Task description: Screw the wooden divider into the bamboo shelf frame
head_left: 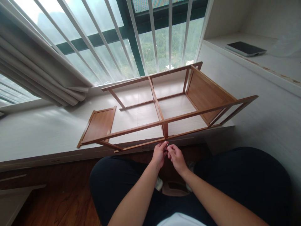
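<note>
Fingertips of my left hand (160, 153) and right hand (176, 157) pinch one small white part (167, 144) at lower centre, just below the brown wooden shelf frame (164, 116), lying sideways on the white sill (35, 131) for access.

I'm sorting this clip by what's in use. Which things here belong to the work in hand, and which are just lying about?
In use:
- wooden shelf frame, lying on its side on the white ledge
- small pale part, pinched between left hand and right hand

Lying about:
- dark flat device on the side shelf
- curtain
</note>
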A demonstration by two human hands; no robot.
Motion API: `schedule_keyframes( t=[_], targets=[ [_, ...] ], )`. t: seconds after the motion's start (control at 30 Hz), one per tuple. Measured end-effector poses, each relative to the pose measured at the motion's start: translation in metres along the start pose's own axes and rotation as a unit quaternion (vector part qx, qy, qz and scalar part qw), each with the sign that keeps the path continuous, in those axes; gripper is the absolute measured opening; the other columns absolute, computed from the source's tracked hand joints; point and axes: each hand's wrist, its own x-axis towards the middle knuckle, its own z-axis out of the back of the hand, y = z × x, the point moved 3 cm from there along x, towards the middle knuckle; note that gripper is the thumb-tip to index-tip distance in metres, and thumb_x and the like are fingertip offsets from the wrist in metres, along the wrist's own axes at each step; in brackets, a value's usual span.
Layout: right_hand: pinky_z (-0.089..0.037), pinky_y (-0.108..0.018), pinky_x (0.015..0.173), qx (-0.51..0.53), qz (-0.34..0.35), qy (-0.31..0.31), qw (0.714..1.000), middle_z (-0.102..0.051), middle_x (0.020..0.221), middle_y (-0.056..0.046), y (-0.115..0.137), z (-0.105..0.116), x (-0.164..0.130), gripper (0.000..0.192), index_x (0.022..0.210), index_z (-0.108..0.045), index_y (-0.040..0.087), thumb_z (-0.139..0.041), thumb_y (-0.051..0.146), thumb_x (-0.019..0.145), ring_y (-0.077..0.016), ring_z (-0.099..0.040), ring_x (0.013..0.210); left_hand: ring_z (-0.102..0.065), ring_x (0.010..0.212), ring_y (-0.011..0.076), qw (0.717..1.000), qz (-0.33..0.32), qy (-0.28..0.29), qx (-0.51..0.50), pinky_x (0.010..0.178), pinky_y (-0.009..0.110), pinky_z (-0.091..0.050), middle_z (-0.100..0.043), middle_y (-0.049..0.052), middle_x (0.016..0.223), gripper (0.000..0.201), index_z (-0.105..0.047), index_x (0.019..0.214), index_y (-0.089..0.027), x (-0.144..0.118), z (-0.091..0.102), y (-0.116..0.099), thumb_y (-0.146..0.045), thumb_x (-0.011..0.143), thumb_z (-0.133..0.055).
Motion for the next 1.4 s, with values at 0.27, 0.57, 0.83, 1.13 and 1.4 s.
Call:
schedule_keyframes(
  t=[0.27,0.57,0.83,1.13,1.4],
  targets=[
    [-0.028,-0.020,0.041,0.026,-0.008,0.000,1.000,-0.046,0.055,0.005,0.000,-0.001,0.001,0.035,0.082,-0.056,0.019,-0.052,0.053,0.091,-0.0081,-0.038,0.045,-0.053,0.050,0.0099,1.000,0.002,0.007,-0.008,0.042,0.021,-0.039,-0.054,-0.001,0.063,0.040,-0.064,0.090,-0.011,-0.001,-0.003,-0.001,-0.043,0.071,-0.077],
    [-0.023,-0.018,0.033,0.102,-0.074,0.003,0.992,-0.047,0.050,0.007,-0.009,-0.005,0.004,0.038,0.079,-0.053,0.020,-0.051,0.057,0.089,-0.0065,-0.033,0.036,-0.048,0.039,0.0082,1.000,0.017,0.016,0.005,0.038,0.021,-0.038,-0.053,-0.004,0.061,0.044,-0.056,0.091,-0.015,-0.003,-0.004,0.001,-0.049,0.071,-0.076],
    [-0.024,-0.017,0.032,0.226,-0.145,0.036,0.963,-0.048,0.051,0.008,-0.014,-0.011,0.001,0.034,0.079,-0.051,0.020,-0.057,0.053,0.085,-0.0056,-0.033,0.035,-0.045,0.037,0.0076,0.999,0.018,-0.002,0.027,0.036,0.020,-0.034,-0.049,-0.006,0.055,0.046,-0.056,0.087,-0.015,-0.003,-0.004,-0.001,-0.052,0.068,-0.076],
    [-0.023,-0.016,0.031,0.159,-0.128,0.020,0.979,-0.049,0.051,0.007,-0.011,-0.009,0.001,0.036,0.078,-0.053,0.019,-0.057,0.054,0.084,-0.0055,-0.034,0.035,-0.045,0.032,0.0098,0.999,0.031,0.004,0.024,0.033,0.022,-0.034,-0.046,-0.007,0.050,0.042,-0.057,0.085,-0.016,-0.003,-0.007,-0.002,-0.051,0.070,-0.074],
    [-0.023,-0.017,0.033,0.080,-0.068,0.012,0.994,-0.048,0.051,0.007,-0.009,-0.005,0.001,0.033,0.079,-0.054,0.020,-0.053,0.052,0.087,-0.0059,-0.034,0.037,-0.047,0.035,0.0096,0.999,0.028,-0.006,0.015,0.032,0.021,-0.032,-0.051,-0.005,0.054,0.041,-0.061,0.084,-0.013,0.000,-0.007,-0.001,-0.049,0.069,-0.076]
  ],
)
